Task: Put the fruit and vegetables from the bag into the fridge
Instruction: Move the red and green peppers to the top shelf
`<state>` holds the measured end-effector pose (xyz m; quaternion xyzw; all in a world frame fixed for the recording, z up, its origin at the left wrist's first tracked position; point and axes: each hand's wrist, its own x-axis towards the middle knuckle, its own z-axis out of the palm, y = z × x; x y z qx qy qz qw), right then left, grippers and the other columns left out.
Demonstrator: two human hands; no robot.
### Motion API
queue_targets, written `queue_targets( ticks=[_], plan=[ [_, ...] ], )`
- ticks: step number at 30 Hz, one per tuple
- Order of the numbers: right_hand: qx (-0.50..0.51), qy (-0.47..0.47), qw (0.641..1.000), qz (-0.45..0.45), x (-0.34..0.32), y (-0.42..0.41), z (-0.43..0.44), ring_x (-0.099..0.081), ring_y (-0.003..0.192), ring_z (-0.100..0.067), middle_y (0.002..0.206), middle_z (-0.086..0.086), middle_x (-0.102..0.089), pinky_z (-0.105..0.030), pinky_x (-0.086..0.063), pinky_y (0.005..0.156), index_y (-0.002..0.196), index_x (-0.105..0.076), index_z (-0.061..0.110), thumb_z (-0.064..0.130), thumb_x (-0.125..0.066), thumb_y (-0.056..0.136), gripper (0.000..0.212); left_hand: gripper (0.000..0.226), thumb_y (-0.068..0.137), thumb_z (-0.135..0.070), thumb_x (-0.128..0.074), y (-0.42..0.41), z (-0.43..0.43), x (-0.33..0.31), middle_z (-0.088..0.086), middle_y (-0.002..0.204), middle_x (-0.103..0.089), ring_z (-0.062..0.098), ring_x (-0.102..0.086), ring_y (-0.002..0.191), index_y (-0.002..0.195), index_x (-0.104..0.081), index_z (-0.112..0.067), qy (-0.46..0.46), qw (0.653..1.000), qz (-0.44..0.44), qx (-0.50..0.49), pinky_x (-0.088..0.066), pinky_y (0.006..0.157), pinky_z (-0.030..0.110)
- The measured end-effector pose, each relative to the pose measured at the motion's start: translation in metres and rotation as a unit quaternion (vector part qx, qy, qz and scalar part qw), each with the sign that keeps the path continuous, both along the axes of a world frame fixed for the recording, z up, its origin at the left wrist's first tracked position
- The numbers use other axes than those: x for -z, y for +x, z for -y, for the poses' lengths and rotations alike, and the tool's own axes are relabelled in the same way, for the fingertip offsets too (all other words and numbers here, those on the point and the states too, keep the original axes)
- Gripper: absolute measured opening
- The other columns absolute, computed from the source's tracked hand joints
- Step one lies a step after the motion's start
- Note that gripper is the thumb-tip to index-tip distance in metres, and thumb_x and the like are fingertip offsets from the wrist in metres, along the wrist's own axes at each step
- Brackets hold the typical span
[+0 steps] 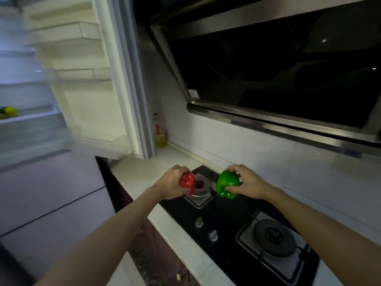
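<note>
Left hand (171,183) grasping glossy red bell pepper (187,182), right hand (246,183) grasping glossy green bell pepper (226,184), both above black glass gas hob (226,219), open white fridge (31,96) far left.

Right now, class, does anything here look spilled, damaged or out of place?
Nothing stands out. The left hand grips a whole red pepper, the right hand a whole green pepper; the fridge door is open, as the task needs.

Site: home kitchen | evidence: two-burner gas hob (231,219) set in white countertop (140,172), range hood (268,79) above it | fridge door (92,112) open at countertop's left end | oil bottle (160,135) in back corner
</note>
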<state>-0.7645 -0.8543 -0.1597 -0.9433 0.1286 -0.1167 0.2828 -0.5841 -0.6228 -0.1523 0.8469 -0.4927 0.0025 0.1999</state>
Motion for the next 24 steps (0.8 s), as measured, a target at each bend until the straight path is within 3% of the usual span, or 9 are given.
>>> queue_targets(
  ticks=[11, 24],
  plan=[
    [-0.109, 0.041, 0.992, 0.049, -0.003, 0.103, -0.053, -0.052, 0.107, -0.017, 0.115, -0.001, -0.05, -0.037, -0.046, 0.097, 0.118, -0.051, 0.033, 0.034, -0.081, 0.071, 0.056, 0.069, 0.069, -0.037, -0.08, 0.014, -0.09, 0.001, 0.002, 0.116, -0.052, 0.019, -0.051, 0.106, 0.128, -0.049, -0.02, -0.01, 0.989, -0.01, -0.147, -0.045, 0.09, 0.029],
    [-0.231, 0.024, 0.971, 0.053, -0.024, 0.169, -0.153, -0.048, 0.115, -0.016, 0.126, 0.002, -0.046, -0.038, -0.047, 0.098, 0.127, -0.048, 0.029, 0.036, -0.079, 0.073, 0.063, 0.069, 0.071, -0.038, -0.08, 0.031, -0.198, -0.02, 0.004, 0.119, -0.052, 0.019, -0.05, 0.107, 0.129, -0.047, -0.019, -0.05, 0.963, 0.02, -0.263, -0.047, 0.093, 0.031]
  ],
)
